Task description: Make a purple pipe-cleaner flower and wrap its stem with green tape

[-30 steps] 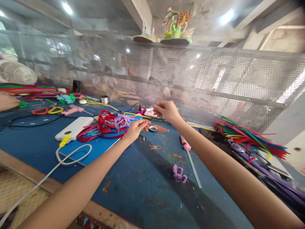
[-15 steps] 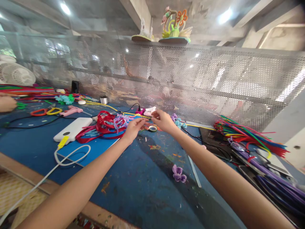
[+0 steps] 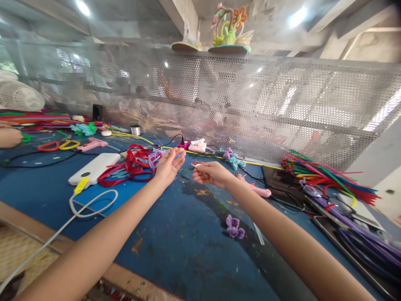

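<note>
Over the blue bench (image 3: 175, 234) our two bare hands hover close together, just in front of the perforated screen (image 3: 282, 108). Our left hand (image 3: 167, 166) is spread, palm turned toward the right, fingers (image 3: 178, 155) straight and apart, gripping nothing; it hangs beside the tangle of red ribbon (image 3: 136, 161). Our right hand (image 3: 211, 173) is curled, thumb and forefinger pinched on a small pale piece (image 3: 196, 166) whose nature we cannot make out. That piece sits above the bench between our two hands, nearer the left fingertips.

Left of the ribbon lies a white power bank (image 3: 94, 167) with a white cable (image 3: 90, 205) looping toward the bench edge. Beyond the right wrist lies a pink glue gun (image 3: 255, 189), and near our right forearm a purple flower (image 3: 233, 227) rests on the bench. At the far right we see a bundle of coloured pipe cleaners (image 3: 328, 177). Another person's hand (image 3: 9, 137) shows at the far left edge, well apart from ours. On top of the screen stands a pipe-cleaner ornament (image 3: 230, 31).
</note>
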Demonstrator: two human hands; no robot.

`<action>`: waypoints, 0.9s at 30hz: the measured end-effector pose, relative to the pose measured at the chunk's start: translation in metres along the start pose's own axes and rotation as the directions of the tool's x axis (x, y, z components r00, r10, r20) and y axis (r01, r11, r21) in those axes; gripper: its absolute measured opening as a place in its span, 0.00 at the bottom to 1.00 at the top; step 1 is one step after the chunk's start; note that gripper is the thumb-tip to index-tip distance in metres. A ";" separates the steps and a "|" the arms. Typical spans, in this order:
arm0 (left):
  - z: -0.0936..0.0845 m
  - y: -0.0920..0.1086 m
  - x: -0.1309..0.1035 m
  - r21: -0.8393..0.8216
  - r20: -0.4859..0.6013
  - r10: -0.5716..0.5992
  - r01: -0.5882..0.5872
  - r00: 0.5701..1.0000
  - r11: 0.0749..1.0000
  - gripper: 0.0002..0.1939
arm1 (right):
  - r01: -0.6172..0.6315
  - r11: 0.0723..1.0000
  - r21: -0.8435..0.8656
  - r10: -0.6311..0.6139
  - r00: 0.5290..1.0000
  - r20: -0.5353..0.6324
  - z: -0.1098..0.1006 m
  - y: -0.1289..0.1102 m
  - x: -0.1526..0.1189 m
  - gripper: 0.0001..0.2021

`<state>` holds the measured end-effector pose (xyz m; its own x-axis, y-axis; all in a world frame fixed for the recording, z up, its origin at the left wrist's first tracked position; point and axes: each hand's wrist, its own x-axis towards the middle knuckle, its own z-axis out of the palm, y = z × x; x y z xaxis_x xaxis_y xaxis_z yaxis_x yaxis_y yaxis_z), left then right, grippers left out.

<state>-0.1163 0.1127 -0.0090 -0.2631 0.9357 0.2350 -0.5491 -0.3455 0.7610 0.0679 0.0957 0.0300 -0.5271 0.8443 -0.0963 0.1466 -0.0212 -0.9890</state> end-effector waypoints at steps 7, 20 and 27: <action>0.005 0.004 -0.006 0.028 0.055 -0.087 0.086 0.995 0.996 0.05 | 0.144 0.979 -0.142 -0.178 0.945 -0.276 -0.010 0.003 0.008 0.07; -0.011 0.011 0.011 0.323 -0.125 0.075 -0.031 0.989 0.946 0.11 | 0.202 0.637 -0.744 -0.664 0.634 -0.396 -0.071 -0.056 0.001 0.09; -0.027 -0.001 0.021 0.495 -0.108 0.022 0.034 0.994 0.868 0.24 | 0.145 0.391 -0.909 -0.708 0.678 -0.197 -0.054 -0.072 -0.006 0.09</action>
<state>-0.1432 0.1303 -0.0212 -0.3591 0.9147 0.1854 -0.0933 -0.2329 0.9680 0.1061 0.1209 0.1082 -0.2964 0.6931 0.6571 0.7418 0.6004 -0.2987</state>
